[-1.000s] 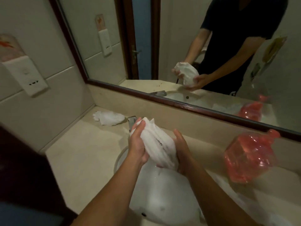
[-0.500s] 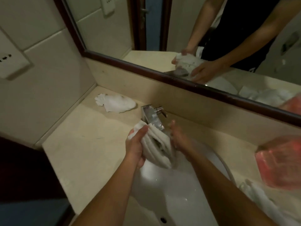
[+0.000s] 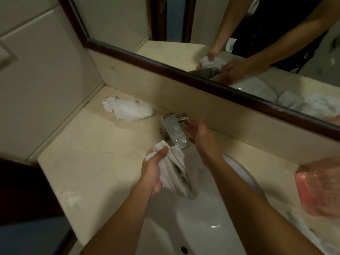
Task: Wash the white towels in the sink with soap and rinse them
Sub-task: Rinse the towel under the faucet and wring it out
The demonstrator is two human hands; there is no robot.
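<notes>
Crumpled white cloth towel [image 3: 171, 172] is now gripped by left hand [image 3: 156, 170] alone over white ceramic sink [image 3: 202, 218], right hand [image 3: 200, 131] released, fingers loose at chrome metal faucet [image 3: 174, 131], so rinsing is judged next.

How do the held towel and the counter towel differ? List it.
1. The held towel is gripped by the left hand over the sink; the counter towel lies untouched by the wall.
2. The held towel hangs bunched in long folds; the counter towel lies crumpled flat.
3. The counter towel shows dark spots; the held towel's folds look grey.
Both are white.
</notes>
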